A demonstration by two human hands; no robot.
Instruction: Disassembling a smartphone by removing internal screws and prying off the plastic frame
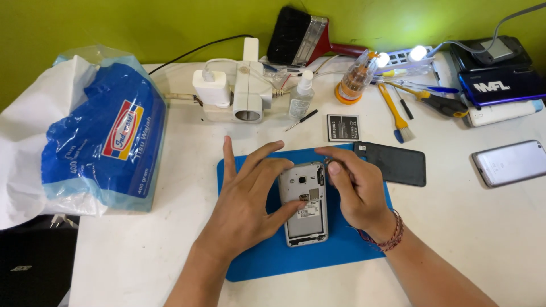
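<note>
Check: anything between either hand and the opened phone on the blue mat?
Nothing visible. The left hand already rests against the back-less silver phone on the blue rubber mat, thumb on its open bay. The right hand touches its right edge. The removed black battery and dark back cover lie clear, beyond it.
</note>
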